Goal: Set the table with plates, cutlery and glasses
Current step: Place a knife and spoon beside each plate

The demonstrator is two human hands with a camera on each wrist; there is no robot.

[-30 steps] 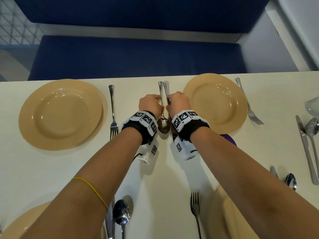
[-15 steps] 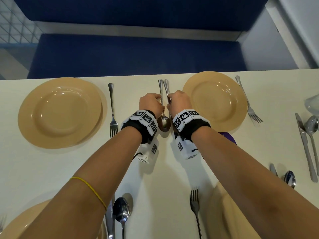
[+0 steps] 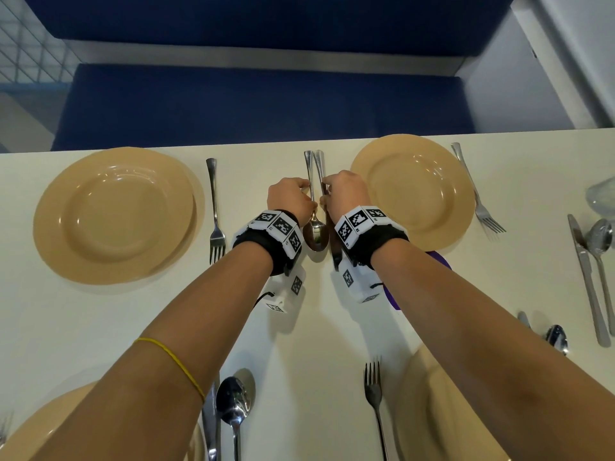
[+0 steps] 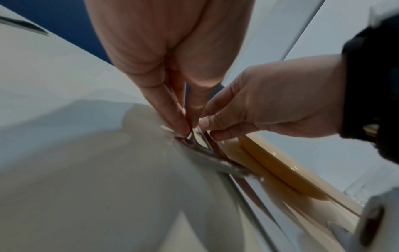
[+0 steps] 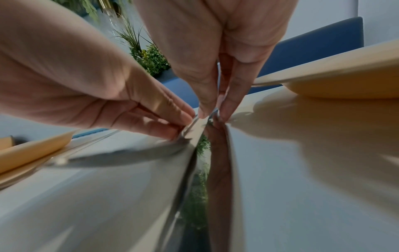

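Between the two far tan plates, a spoon (image 3: pixel 315 235) and a knife (image 3: pixel 320 168) lie side by side on the white table (image 3: pixel 299 327), handles pointing away from me. My left hand (image 3: pixel 310 201) pinches the spoon's handle just above the bowl, which the left wrist view shows as thumb and finger closing on the spoon (image 4: pixel 207 153). My right hand (image 3: pixel 324 198) pinches the knife by its handle. The right wrist view shows the knife blade (image 5: pixel 215 170) running toward the camera. The two hands almost touch.
Far left plate (image 3: pixel 116 214) has a fork (image 3: pixel 214 207) to its right. Far right plate (image 3: pixel 412 191) has a fork (image 3: pixel 477 191) beyond it. Near settings hold a spoon (image 3: pixel 234 404) and fork (image 3: pixel 374 394). A knife (image 3: pixel 587 281), spoon (image 3: pixel 599 234) and glass (image 3: pixel 602 194) are at the right.
Both hands stay pinched on the spoon and knife in the same spot. Only the head view has shifted slightly.
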